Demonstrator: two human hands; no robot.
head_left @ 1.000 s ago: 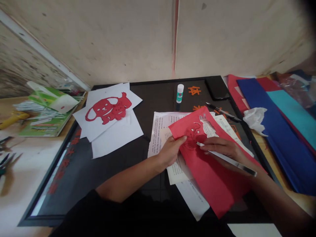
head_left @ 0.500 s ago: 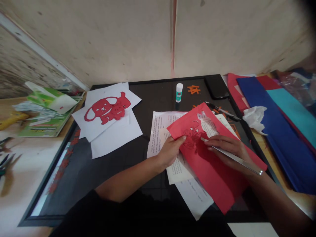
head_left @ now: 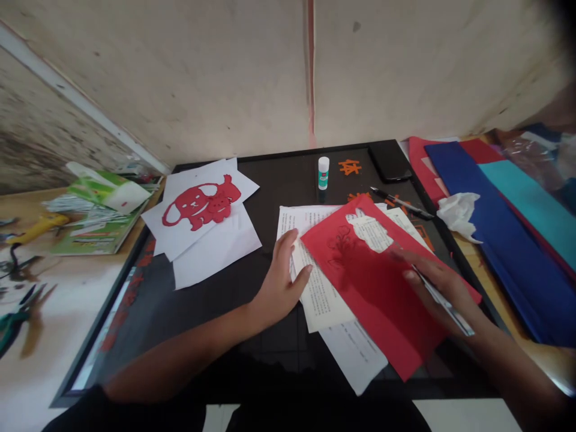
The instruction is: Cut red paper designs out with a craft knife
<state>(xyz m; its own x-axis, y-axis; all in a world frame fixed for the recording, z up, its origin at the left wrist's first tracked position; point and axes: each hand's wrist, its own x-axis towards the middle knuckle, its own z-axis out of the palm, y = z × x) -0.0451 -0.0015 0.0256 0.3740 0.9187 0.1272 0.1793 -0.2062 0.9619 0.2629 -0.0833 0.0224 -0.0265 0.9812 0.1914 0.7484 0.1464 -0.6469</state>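
Observation:
A sheet of red paper [head_left: 391,300] lies slanted over printed sheets [head_left: 328,303]. It has a dark flower drawing [head_left: 341,243] near its left corner, and printed text shows through a ragged cut-out beside that. My left hand [head_left: 284,279] is off the red paper, just left of its edge, with thumb and fingers apart and nothing in the grasp. Over the right part of the red sheet, my right hand [head_left: 438,279] holds a slim silver craft knife [head_left: 450,309]; its tip is hidden by the fingers or blurred.
A glue stick [head_left: 323,174] stands upright on the black board. A pen [head_left: 400,203], a phone [head_left: 390,162] and crumpled tissue [head_left: 459,213] lie to the right, near blue paper [head_left: 499,240]. Red animal cut-outs [head_left: 202,204] rest on white sheets at left, beyond pliers [head_left: 18,318].
My left hand has let go of the red paper, moved left and spread its fingers. My right hand has drawn back rightward from the drawing with the craft knife.

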